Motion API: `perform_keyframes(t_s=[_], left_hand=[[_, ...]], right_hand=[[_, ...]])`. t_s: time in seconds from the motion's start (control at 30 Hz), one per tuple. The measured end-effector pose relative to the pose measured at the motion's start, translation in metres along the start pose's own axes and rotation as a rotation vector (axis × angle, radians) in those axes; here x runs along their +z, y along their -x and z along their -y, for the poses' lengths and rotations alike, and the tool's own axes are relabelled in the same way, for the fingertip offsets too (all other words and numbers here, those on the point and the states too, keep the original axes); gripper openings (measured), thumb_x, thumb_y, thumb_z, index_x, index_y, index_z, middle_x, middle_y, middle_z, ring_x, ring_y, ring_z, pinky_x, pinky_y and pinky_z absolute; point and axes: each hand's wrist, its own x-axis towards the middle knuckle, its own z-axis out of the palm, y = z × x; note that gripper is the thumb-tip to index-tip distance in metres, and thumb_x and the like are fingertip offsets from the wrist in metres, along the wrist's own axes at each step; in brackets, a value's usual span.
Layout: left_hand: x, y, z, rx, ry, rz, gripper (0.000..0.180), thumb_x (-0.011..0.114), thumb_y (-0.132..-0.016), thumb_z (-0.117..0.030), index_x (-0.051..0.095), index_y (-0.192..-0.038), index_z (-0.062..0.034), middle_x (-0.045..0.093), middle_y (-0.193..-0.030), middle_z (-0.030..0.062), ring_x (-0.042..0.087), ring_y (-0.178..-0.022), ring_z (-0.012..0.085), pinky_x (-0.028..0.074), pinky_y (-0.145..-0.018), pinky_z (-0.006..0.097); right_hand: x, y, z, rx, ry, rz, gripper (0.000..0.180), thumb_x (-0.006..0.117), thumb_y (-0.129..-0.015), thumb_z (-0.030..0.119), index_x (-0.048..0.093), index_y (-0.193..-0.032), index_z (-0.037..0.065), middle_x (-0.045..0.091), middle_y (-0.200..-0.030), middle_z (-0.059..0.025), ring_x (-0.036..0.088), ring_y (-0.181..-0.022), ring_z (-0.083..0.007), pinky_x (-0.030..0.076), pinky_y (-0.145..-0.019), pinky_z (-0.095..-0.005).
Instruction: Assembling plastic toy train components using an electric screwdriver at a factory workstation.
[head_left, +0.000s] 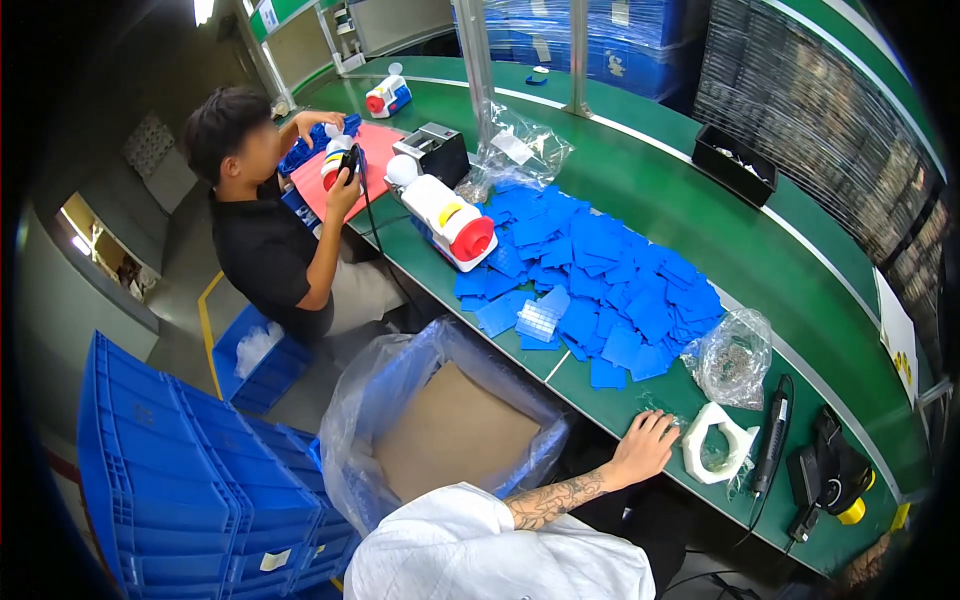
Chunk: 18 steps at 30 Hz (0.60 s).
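My left hand (pixel 645 447) reaches out from a white sleeve, with a tattooed forearm. Its fingers lie spread on the near edge of the green table (pixel 600 408), by a scrap of clear film. Just right of it is a white plastic ring-shaped part (pixel 694 455) with clear film in and around its opening. A black electric screwdriver (pixel 771 445) with a cable lies beyond that ring. Part of what looks like my right arm (pixel 872 562) shows dimly at the lower right rim; its fingers cannot be made out.
Blue flat pieces (pixel 610 275) are heaped mid-table, near a clear bag (pixel 735 360). A black-and-yellow device (pixel 830 470) lies right. A white-and-red unit (pixel 450 222) stands left, near a co-worker (pixel 265 225). Below are a lined bin (pixel 350 430) and blue crates (pixel 190 470).
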Motion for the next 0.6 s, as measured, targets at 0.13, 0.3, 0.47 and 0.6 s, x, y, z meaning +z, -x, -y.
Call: perform_keyframes(t_s=[0.13,0.3,0.47,0.6], left_hand=[[0.000,0.001,-0.002,0.014,0.011,0.014,0.038,0.059,-0.075,-0.015,0.052,-0.110,-0.0019,0.049,-0.118,0.0181,0.044,-0.113,0.0335,0.033,-0.098,0.045],[-0.001,0.000,0.000,0.041,-0.015,-0.004,0.037,0.058,-0.075,-0.014,0.052,-0.110,-0.0019,0.050,-0.116,0.0182,0.045,-0.111,0.0341,0.035,-0.097,0.045],[0.001,-0.002,0.000,0.055,-0.050,-0.077,0.036,0.060,-0.071,-0.012,0.054,-0.106,-0.0034,0.052,-0.113,0.0146,0.048,-0.107,0.0314,0.038,-0.094,0.044],[0.001,-0.004,-0.002,0.042,-0.052,-0.076,0.035,0.060,-0.072,-0.012,0.055,-0.106,-0.0038,0.052,-0.113,0.0145,0.049,-0.108,0.0311,0.038,-0.094,0.044]], right_hand=[[0.005,-0.003,0.000,-0.094,0.094,-0.025,0.021,0.051,-0.081,0.013,0.061,-0.097,0.003,0.059,-0.104,-0.0162,0.054,-0.102,-0.0328,0.046,-0.086,-0.0398],[0.023,0.003,0.039,0.075,0.166,0.043,0.023,0.051,-0.081,0.015,0.061,-0.099,0.006,0.056,-0.109,-0.0149,0.051,-0.105,-0.0327,0.044,-0.087,-0.0419],[0.029,0.001,0.075,0.268,0.258,0.145,0.024,0.050,-0.081,0.018,0.061,-0.100,0.009,0.052,-0.115,-0.0133,0.047,-0.110,-0.0326,0.042,-0.088,-0.0446],[0.023,-0.001,0.082,0.400,0.356,0.242,0.025,0.050,-0.082,0.021,0.061,-0.102,0.011,0.048,-0.120,-0.0119,0.044,-0.113,-0.0325,0.040,-0.089,-0.0467]])
